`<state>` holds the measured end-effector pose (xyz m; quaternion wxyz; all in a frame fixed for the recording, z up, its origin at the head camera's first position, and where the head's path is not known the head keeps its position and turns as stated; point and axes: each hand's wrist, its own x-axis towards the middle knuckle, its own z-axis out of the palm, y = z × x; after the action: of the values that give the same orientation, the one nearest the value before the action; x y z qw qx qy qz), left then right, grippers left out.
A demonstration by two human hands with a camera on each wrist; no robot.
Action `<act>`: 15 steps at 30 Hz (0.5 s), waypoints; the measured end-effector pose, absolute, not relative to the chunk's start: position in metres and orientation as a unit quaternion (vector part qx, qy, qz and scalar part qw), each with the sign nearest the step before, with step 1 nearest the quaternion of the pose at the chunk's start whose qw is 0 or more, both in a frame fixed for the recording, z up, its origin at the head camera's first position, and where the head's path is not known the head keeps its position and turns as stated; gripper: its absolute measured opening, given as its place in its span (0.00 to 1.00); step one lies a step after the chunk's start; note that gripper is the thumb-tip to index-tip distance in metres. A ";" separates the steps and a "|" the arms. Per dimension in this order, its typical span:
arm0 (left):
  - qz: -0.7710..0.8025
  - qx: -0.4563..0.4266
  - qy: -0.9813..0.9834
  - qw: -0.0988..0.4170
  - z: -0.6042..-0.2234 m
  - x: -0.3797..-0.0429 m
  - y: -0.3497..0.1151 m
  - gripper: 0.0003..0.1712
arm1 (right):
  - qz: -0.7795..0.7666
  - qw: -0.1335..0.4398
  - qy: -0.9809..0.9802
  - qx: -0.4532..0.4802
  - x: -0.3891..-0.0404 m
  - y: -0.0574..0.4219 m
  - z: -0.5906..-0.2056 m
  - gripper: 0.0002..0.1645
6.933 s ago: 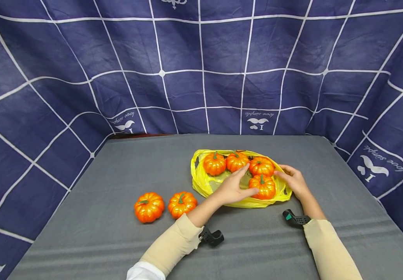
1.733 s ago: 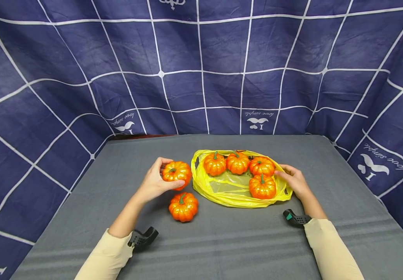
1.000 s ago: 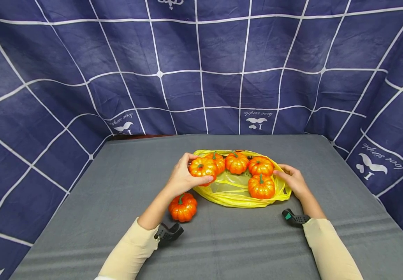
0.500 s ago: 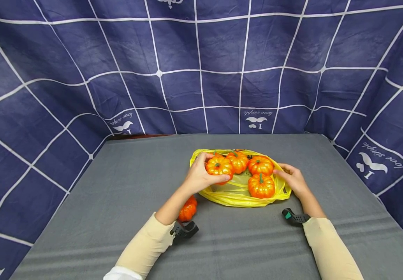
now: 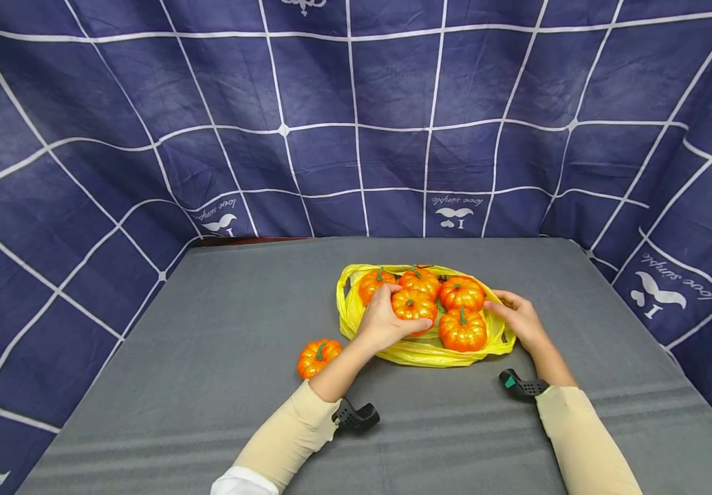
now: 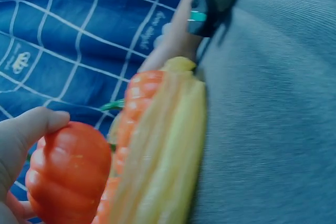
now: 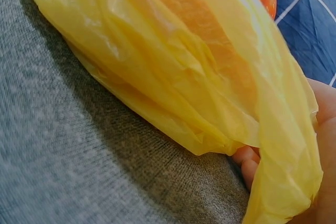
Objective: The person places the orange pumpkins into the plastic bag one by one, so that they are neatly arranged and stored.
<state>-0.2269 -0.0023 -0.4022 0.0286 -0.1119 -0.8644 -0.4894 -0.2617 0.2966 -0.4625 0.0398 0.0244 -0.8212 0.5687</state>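
Note:
My left hand (image 5: pixel 385 322) grips a small orange toy pumpkin (image 5: pixel 414 309) over the front middle of an open yellow plastic bag (image 5: pixel 420 357). In the left wrist view the thumb presses on the top of this ribbed pumpkin (image 6: pixel 71 174). At the bag's right end my right hand (image 5: pixel 521 322) holds the edge. The right wrist view shows fingertips (image 7: pixel 248 163) showing past the yellow plastic (image 7: pixel 283 145). Inside the bag sit several similar pumpkins with green stems, one of them, a front-right pumpkin (image 5: pixel 464 331), close to the right hand.
Another pumpkin (image 5: pixel 318 357) rests on the grey cloth-covered table (image 5: pixel 238 295) left of the bag, partly hidden by the left forearm. A dark blue curtain (image 5: pixel 393 158) with white grid lines hangs behind and at both sides.
One of two pumpkins on the table was picked up by my left hand and carried right, from beside the bag to over its middle. My right hand has stayed at the bag's edge.

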 end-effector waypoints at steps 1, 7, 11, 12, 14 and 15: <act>-0.484 -0.108 -0.867 0.034 -0.404 -0.226 0.000 0.46 | 0.570 0.041 -0.820 0.026 -0.262 0.297 -0.463 0.32; -0.466 -0.104 -0.877 0.052 -0.419 -0.224 0.008 0.47 | 0.577 0.045 -0.815 0.030 -0.263 0.296 -0.465 0.32; -0.465 -0.115 -0.877 0.044 -0.427 -0.223 0.011 0.47 | 0.581 0.046 -0.812 0.033 -0.264 0.296 -0.466 0.31; -0.466 -0.116 -0.876 0.042 -0.428 -0.223 0.011 0.47 | 0.581 0.046 -0.812 0.033 -0.264 0.296 -0.465 0.31; -0.465 -0.118 -0.876 0.041 -0.430 -0.224 0.012 0.47 | 0.582 0.045 -0.811 0.033 -0.264 0.296 -0.465 0.31; -0.466 -0.118 -0.876 0.042 -0.430 -0.224 0.012 0.47 | 0.582 0.044 -0.812 0.033 -0.263 0.296 -0.465 0.32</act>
<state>-0.2240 0.0121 -0.4302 0.0418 -0.1181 -0.8761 -0.4656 -0.2635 0.2961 -0.4646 0.0445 0.0328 -0.8115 0.5817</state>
